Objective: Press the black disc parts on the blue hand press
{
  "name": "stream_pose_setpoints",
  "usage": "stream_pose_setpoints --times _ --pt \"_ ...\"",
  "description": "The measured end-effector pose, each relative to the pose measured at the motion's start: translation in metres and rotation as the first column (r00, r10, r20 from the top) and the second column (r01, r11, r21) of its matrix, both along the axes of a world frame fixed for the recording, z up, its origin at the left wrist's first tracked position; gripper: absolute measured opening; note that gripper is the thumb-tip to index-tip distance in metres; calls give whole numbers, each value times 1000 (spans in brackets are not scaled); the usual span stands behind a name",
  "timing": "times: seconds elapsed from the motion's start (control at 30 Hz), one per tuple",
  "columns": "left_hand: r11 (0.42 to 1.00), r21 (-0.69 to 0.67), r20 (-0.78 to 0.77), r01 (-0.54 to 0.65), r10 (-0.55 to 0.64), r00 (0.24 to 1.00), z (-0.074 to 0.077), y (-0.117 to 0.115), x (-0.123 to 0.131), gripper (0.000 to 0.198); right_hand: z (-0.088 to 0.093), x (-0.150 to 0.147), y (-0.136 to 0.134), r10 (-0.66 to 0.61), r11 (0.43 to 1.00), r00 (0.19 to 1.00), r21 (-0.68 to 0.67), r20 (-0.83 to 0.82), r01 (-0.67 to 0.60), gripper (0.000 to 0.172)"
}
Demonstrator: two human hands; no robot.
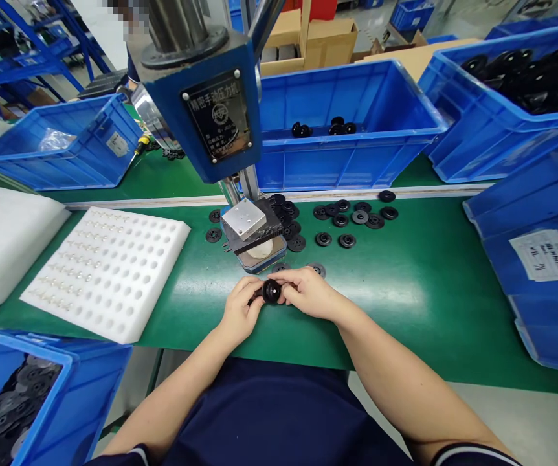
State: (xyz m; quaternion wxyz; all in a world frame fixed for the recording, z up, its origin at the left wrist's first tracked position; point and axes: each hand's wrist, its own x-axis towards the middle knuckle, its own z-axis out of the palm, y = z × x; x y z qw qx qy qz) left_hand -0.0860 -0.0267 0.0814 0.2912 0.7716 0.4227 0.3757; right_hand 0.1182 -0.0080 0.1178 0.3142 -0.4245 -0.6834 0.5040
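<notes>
Between my two hands, just in front of the press base, is a round glossy black part (pixel 272 291). My left hand (pixel 243 310) pinches it from the left, with a dark piece showing between thumb and fingers. From the other side my right hand (pixel 308 292) has its fingertips closed on the part's right edge. The blue hand press (pixel 211 97) rises above, with a square metal block (pixel 244 219) over its base. Black discs (pixel 347 241) lie beside and behind the base, and one (pixel 316 269) is partly behind my right hand.
A white foam tray (pixel 114 272) with small clear pieces lies left on the green table (pixel 405 291). Blue bins (pixel 337 158) stand behind, at the right (pixel 531 259) and at the lower left (pixel 89 388). A screwdriver (pixel 142 144) lies behind the press.
</notes>
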Motion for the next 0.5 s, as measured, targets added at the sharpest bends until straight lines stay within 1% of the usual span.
stream_pose_setpoints --times 0.1,0.17,0.27,0.33,0.4,0.5 --pt "1000 -11 -1 -21 21 1000 2 1 0 16 -2 1 1 -22 1000 999 -22 -45 21 43" --pt "1000 -22 2 -21 21 1000 1 1 0 15 -3 2 2 -17 1000 998 -16 -59 16 38" --pt "999 -51 -6 -14 13 1000 -1 2 1 14 -4 2 2 0 1000 999 -2 -35 0 30" --pt "998 -62 -15 -9 8 1000 -1 2 2 14 -1 1 2 6 1000 1000 0 -1 -6 34" --pt "998 -62 -12 -11 11 1000 -1 2 4 14 8 2 2 7 1000 999 -7 48 -6 33" --pt "998 -48 32 -36 38 999 3 1 6 16 32 13 6 -10 1000 990 16 137 8 21"
